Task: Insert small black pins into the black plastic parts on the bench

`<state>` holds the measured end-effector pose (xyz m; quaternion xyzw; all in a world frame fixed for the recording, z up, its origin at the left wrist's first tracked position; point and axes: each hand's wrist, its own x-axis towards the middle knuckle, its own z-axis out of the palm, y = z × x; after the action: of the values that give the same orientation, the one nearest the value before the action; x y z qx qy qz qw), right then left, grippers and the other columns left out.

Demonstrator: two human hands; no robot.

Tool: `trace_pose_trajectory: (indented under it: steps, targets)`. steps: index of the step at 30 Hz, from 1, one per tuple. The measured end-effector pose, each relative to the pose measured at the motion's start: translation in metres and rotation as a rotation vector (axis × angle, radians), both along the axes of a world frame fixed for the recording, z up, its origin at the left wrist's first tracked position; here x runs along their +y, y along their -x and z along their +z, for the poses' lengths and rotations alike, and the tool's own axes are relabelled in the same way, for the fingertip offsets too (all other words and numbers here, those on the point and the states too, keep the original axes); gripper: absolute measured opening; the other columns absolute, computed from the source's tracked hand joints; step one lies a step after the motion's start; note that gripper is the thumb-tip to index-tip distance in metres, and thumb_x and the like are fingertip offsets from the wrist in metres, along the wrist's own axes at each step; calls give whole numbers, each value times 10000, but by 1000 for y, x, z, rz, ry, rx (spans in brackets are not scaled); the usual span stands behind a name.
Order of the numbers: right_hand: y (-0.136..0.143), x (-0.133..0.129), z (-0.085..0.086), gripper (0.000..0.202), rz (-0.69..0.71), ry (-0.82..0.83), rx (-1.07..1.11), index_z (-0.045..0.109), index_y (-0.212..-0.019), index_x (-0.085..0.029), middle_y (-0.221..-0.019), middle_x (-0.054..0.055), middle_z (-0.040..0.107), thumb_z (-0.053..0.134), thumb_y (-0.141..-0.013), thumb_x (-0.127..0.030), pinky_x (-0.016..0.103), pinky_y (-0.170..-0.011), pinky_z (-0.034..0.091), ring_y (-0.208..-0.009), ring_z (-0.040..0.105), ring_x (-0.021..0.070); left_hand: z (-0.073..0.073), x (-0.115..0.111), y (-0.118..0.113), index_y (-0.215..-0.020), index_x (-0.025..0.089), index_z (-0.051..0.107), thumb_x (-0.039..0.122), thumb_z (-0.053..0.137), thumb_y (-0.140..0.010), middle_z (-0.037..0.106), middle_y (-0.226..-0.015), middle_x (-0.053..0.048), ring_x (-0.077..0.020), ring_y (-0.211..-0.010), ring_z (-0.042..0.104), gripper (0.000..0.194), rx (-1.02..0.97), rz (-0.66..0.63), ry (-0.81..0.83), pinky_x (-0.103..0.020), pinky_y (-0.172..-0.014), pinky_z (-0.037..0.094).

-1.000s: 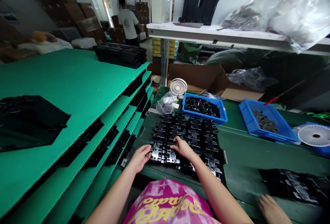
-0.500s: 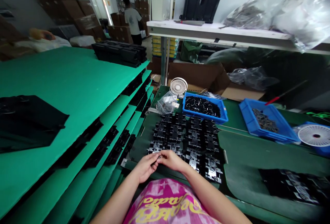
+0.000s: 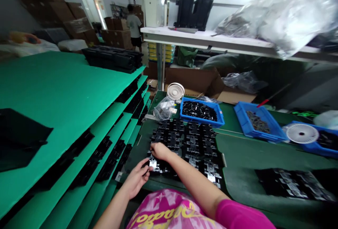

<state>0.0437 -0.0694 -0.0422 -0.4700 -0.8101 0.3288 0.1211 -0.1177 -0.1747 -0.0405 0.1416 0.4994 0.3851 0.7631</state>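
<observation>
Rows of black parts with shiny metal pieces (image 3: 194, 144) lie on the dark green work surface in front of me. My right hand (image 3: 160, 151) reaches over their left column, its fingers closed and pointing down; whatever they pinch is too small to make out. Lower and to the left, my left hand (image 3: 138, 178) is palm up with fingers curled at the left edge of the rows, near a bright metal piece (image 3: 153, 164). A small dark thing shows at its fingertips, but I cannot make it out.
Behind the rows stand a blue tray of small black pieces (image 3: 202, 112), a blue tray of metal pieces (image 3: 260, 121) and a white fan (image 3: 175, 91). Stacked green boards (image 3: 66, 81) fill the left. More black parts (image 3: 293, 183) lie right. A person (image 3: 134, 26) stands far back.
My hands, earlier together at the front of the rows, are apart. The right has moved forward and left onto the parts; the left has moved left and down. The view has shifted right.
</observation>
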Motion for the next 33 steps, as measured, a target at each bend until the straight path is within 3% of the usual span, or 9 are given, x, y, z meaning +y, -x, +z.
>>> trace_pose_trajectory:
  steps: [4, 8, 14, 18, 23, 33]
  targets:
    - [0, -7, 8, 252, 10, -27, -34, 609, -986, -120, -908, 101, 674, 658, -745, -173, 251, -686, 437, -810, 628, 203, -6, 6, 1, -958, 99, 633, 117, 632, -802, 663, -957, -127, -30, -570, 538, 157, 3, 60, 16, -113, -475, 427]
    - [2, -36, 18, 305, 98, -48, 87, 575, -1077, -176, -948, 46, 657, 625, -817, -328, 204, -696, 436, -819, 613, 147, -13, 8, -1, -891, 126, 641, 127, 633, -805, 633, -814, -38, -19, -532, 503, 87, -34, 126, 25, -100, -421, 384]
    - [3, -67, 19, 195, 41, -48, 163, 609, -980, -157, -810, 16, 624, 623, -801, -231, 189, -597, 398, -673, 556, 113, -17, 6, -13, -860, 126, 647, 241, 641, -814, 556, -692, 10, -11, -492, 450, 124, -68, 163, 44, -98, -387, 339]
    - [-5, -64, 14, 127, 49, -36, 140, 637, -866, -152, -808, 33, 643, 516, -858, -193, 203, -654, 402, -721, 576, 126, -17, 3, -16, -861, 122, 648, 267, 705, -759, 578, -726, -5, -19, -529, 480, 187, -54, 149, 24, -100, -417, 355]
    - [-12, -48, 7, 178, 19, -29, 80, 626, -935, -142, -852, 60, 664, 463, -880, -189, 221, -681, 413, -747, 596, 143, -17, -1, -9, -891, 106, 649, 310, 693, -762, 607, -702, -27, -29, -507, 492, 246, 66, 159, -14, -105, -406, 331]
    - [13, -34, 3, 168, 49, 13, -113, 627, -895, -102, -886, 148, 680, 502, -786, -74, 294, -712, 463, -815, 648, 230, -25, -1, -3, -932, 114, 625, 173, 624, -788, 600, -658, -6, -37, -461, 490, 156, 218, 169, -33, -120, -387, 318]
